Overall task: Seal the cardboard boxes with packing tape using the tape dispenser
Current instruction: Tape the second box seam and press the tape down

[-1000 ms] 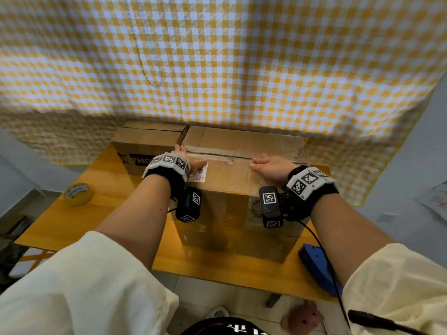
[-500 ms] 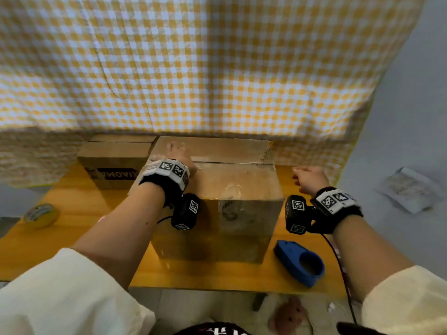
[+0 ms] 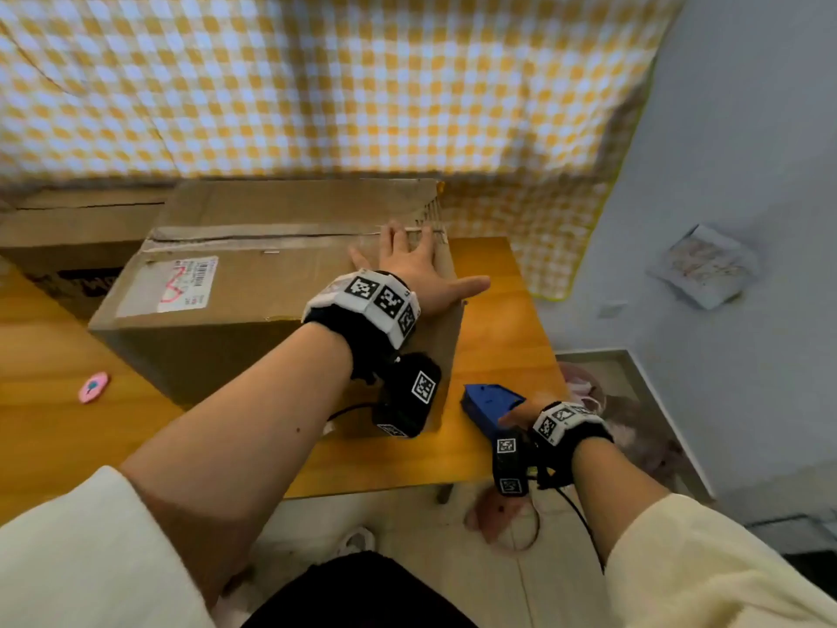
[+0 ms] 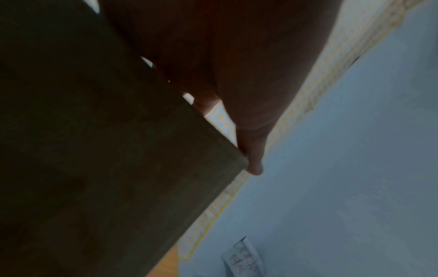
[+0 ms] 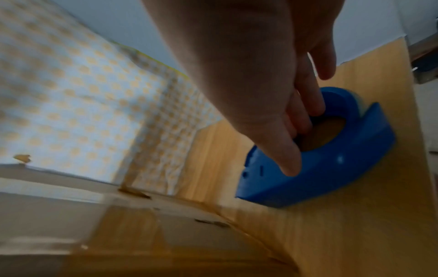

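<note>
R hand (image 3: 521, 417) has left the box (image 3: 281, 283) top & dropped to the blue dispenser (image 3: 491, 403) on the table (image 3: 498, 283) by the box's right side. Its fingers (image 5: 305, 110) are hooked into the dispenser's hole, thumb on the shell – looks like it's gripped but not lifted yet. L hand (image 3: 410, 269) has slid across to the box's right end, flat, fingers spread, pinning the flaps. Seam looks ready for taping next.
</note>
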